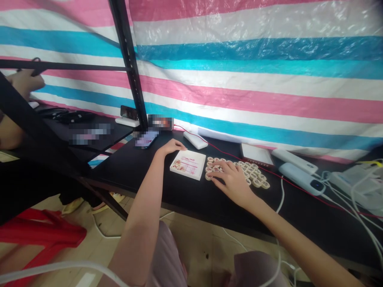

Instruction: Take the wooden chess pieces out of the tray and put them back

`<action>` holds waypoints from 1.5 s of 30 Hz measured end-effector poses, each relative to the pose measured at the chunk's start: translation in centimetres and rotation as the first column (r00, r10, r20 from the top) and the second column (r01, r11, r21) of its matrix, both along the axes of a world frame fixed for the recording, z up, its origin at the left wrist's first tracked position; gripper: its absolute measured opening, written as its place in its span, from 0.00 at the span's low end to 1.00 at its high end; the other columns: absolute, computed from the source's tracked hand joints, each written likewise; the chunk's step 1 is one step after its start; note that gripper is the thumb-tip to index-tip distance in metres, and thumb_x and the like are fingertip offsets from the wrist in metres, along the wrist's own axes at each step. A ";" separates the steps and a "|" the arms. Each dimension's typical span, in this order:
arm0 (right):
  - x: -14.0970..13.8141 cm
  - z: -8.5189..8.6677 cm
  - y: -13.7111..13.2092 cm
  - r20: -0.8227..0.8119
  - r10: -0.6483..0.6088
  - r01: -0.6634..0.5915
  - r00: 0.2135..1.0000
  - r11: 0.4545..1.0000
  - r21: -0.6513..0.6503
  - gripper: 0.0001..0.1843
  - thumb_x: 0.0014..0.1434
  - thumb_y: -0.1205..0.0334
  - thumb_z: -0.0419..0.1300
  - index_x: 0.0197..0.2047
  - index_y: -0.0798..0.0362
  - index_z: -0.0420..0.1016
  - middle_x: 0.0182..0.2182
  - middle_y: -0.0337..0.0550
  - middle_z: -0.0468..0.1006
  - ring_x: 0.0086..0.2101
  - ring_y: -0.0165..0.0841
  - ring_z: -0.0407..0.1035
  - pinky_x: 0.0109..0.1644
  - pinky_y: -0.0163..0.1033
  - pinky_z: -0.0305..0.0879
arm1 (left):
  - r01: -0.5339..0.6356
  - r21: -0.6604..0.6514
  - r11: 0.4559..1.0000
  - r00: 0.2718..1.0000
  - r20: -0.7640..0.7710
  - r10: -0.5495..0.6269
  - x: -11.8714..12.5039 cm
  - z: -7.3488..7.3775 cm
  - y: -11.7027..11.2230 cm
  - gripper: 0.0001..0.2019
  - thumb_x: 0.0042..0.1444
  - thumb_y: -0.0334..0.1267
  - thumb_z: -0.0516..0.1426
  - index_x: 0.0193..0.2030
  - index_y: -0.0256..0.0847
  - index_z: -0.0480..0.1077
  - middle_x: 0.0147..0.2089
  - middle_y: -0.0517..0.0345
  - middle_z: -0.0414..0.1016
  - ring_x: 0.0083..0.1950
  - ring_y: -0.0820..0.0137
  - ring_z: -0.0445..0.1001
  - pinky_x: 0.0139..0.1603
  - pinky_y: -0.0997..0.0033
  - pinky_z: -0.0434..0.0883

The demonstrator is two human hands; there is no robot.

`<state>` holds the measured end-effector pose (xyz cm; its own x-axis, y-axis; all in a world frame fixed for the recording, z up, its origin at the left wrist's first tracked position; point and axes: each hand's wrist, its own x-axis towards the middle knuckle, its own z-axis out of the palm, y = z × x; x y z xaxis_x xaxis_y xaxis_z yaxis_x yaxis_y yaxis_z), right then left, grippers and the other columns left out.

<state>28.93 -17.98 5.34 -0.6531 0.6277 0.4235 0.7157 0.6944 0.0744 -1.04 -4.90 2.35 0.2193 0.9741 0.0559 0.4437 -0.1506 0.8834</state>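
My left hand point(171, 147) rests on the black table point(155, 179) at the far left corner of a white box point(188, 164) with red print; its fingers lie curled, nothing visibly in them. My right hand point(229, 178) lies spread over a cluster of round pale wooden chess pieces point(254, 175) with red marks, fingertips touching the pieces nearest the box. Several pieces stay uncovered to the right of that hand.
A phone point(146, 139) lies at the back left. White power banks point(301, 177), a white pad point(256, 154), a red wire point(233, 156) and white cables point(359, 207) crowd the right. A black rack post point(128, 59), a red stool point(44, 235) and another person's hand point(25, 84) are left.
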 end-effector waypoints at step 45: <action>2.7 -1.3 -0.5 -0.067 0.014 -0.010 0.998 0.999 0.050 0.10 0.62 0.60 0.55 0.42 0.41 0.77 0.49 0.34 0.75 0.48 0.37 0.64 0.47 0.45 0.52 | -0.016 -0.028 0.999 1.000 0.004 0.016 0.3 0.5 -0.4 0.13 0.40 0.43 0.65 0.31 0.37 0.79 0.34 0.52 0.79 0.38 0.64 0.74 0.42 0.68 0.67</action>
<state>31.67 -18.48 4.01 -0.6294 0.5971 0.4973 0.7119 0.6996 0.0610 -0.76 -5.29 2.81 0.2036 0.9786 0.0294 0.4417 -0.1186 0.8893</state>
